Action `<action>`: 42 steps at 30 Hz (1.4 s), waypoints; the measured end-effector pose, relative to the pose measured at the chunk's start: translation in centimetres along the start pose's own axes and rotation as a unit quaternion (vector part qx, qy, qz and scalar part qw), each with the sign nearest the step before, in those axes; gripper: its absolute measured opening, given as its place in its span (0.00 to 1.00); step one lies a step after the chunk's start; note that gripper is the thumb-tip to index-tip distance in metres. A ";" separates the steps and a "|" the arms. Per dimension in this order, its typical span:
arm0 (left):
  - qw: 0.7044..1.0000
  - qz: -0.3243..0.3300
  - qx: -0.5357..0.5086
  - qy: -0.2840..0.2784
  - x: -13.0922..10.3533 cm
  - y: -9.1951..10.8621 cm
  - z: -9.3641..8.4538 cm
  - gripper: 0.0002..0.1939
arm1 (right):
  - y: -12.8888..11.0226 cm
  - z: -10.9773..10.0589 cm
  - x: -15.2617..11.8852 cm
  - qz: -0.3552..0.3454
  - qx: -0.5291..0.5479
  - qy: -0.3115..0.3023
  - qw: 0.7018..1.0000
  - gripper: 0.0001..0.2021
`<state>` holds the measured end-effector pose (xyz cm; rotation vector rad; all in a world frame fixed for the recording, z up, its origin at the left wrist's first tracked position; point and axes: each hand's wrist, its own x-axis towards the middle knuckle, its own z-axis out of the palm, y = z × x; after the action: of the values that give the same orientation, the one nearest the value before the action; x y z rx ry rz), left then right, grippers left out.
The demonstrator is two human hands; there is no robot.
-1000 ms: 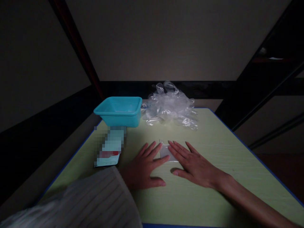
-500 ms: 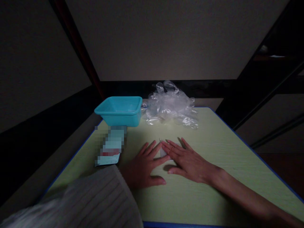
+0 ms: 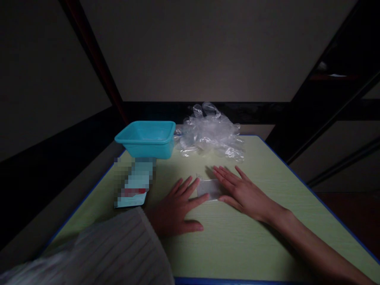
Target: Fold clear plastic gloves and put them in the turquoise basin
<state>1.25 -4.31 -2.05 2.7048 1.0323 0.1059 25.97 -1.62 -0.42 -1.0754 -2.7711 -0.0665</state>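
Note:
A small flat piece of clear plastic lies on the pale green table between my hands. My left hand rests with its fingers spread, the fingertips on the left edge of the plastic. Over the plastic's right end is my right hand, its fingers stretched out and covering that part; whether it touches the plastic I cannot tell. Neither hand grips anything. A crumpled heap of clear plastic gloves sits beyond them at the back of the table.
A turquoise basin stands at the back left, beside the glove heap. In front of it lies a phone-like device, mostly pixelated. The table has a blue edge, and a wall rises behind it.
My right hand has moved to the right and slightly away from me, uncovering more of the flat plastic. My left hand stays at the plastic's left edge. The view has shifted slightly.

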 end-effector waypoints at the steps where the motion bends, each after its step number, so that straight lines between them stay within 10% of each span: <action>1: 1.000 0.001 -0.001 0.004 0.0 0.0 0.1 0.37 | -0.1 -0.1 0.1 -0.017 0.001 0.003 1.000 0.30; 17: 1.000 0.014 -0.008 0.024 0.1 -0.2 0.2 0.38 | -1.2 0.6 0.6 -0.174 -0.070 0.034 0.982 0.12; 32: 0.999 -0.021 -0.018 0.026 0.3 0.2 0.1 0.49 | -1.8 0.7 1.3 -0.117 -0.009 0.076 0.990 0.14; 42: 0.936 -0.069 -0.195 0.284 0.6 0.3 0.3 0.07 | -2.9 -0.9 1.2 0.065 0.373 0.139 0.915 0.10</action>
<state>1.94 -4.18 -2.33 2.2642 1.1837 1.0013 23.21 -3.06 0.73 -0.9249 -2.1393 0.7326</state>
